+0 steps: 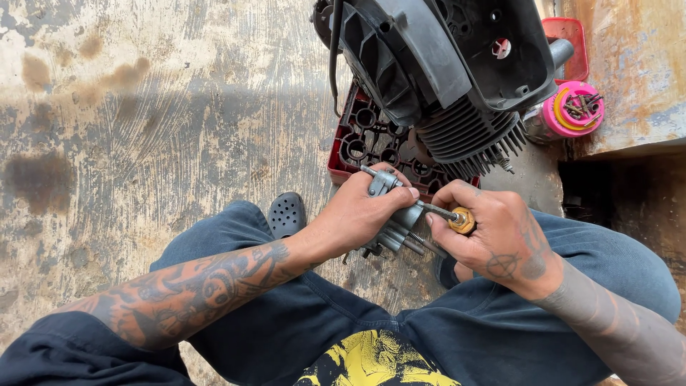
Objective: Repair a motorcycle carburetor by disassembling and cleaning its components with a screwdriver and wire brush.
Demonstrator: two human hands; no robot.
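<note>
Seated on a stained concrete floor, I watch my left hand clamp a small grey metal engine part, prob. a carburettor, held between my knees just in front of a red plastic crate. My right hand pinches a screwdriver by its amber handle, shaft running left into the part's body.

Risk from here, as I judge it: the tip could slip out of the screw head if the shaft tilts off-axis, chewing the slot or jabbing my left thumb, which sits right beside the shaft. The part is held in mid-air w/ no bench under it, so a hard twist could wrench it loose; any small screw freed would drop into my lap or onto the floor and be hard to find.

Grip: left fingers wrapped tight round the part, thumb on top, no gap showing. Right thumb and fingers closed narrow on the handle; palm side hidden, so I can't tell how firm.

Above, a black finned engine rests on the crate; a pink lid w/ screws sits to its right.
</note>
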